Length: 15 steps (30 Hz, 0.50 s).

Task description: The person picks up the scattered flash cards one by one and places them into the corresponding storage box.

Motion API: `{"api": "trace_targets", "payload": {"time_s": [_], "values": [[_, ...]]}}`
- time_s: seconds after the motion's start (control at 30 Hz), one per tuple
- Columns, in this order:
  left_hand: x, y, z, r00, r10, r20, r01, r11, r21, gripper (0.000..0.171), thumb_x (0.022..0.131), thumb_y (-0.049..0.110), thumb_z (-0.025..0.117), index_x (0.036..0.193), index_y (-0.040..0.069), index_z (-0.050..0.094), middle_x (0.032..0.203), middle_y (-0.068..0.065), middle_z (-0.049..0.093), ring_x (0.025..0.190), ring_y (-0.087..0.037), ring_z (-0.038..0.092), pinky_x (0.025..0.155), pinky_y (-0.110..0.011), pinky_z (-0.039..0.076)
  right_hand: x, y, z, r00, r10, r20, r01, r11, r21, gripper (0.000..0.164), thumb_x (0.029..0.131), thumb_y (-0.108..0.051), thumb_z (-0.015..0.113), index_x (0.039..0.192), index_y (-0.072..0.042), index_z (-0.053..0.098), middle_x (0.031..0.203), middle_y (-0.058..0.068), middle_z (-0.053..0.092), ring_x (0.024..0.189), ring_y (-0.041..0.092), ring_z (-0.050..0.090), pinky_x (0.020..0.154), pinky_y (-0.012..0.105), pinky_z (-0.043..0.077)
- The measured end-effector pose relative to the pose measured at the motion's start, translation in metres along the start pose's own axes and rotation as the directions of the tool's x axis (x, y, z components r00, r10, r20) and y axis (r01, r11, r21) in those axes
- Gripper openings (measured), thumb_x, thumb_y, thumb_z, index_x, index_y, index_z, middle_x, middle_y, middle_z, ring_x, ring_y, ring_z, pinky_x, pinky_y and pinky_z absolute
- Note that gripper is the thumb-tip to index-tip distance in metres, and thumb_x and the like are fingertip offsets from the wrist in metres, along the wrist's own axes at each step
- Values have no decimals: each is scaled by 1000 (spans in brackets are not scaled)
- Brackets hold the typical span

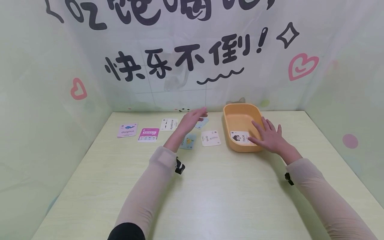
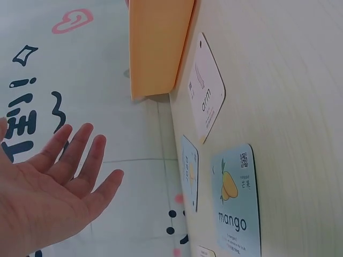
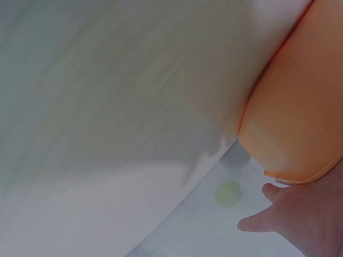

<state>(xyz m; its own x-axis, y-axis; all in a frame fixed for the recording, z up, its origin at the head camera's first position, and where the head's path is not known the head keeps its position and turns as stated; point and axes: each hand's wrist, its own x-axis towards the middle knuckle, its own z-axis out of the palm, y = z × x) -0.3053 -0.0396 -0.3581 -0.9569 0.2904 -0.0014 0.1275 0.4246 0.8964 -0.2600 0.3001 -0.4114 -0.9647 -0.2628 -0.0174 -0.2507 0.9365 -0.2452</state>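
My left hand (image 1: 190,120) is raised over the cards at the back of the table, fingers extended and nothing in them. Below it lie a blue mango card (image 1: 188,142) and another light blue card (image 1: 201,123), each partly covered by the hand or arm in the head view. Just right of these is a white arm card (image 1: 210,138). My right hand (image 1: 271,138), fingers spread, is at the right rim of an orange plastic bin (image 1: 242,108). Its thumb reaches over a face card (image 1: 239,137) inside the bin.
Farther left lie a dolphin card (image 1: 127,130), a pink card (image 1: 148,135) and an eyebrow card (image 1: 169,124). A printed white curtain (image 1: 126,95) hangs behind the pale wooden table (image 1: 228,193) and along both sides.
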Motion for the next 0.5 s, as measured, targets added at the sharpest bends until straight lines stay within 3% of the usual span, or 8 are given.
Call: {"api": "trace_targets", "payload": {"time_s": [0.5], "values": [[-8, -6, -24, 999, -19, -27, 20, 999, 25, 61, 102, 58, 37, 142, 15, 54, 142, -7, 60, 130, -28, 58, 121, -56, 31, 0, -1, -1, 1000, 1, 0, -1, 1000, -2, 83, 97, -57, 47, 160, -12, 16, 164, 31, -3, 149, 54, 4, 110, 84, -4]]}}
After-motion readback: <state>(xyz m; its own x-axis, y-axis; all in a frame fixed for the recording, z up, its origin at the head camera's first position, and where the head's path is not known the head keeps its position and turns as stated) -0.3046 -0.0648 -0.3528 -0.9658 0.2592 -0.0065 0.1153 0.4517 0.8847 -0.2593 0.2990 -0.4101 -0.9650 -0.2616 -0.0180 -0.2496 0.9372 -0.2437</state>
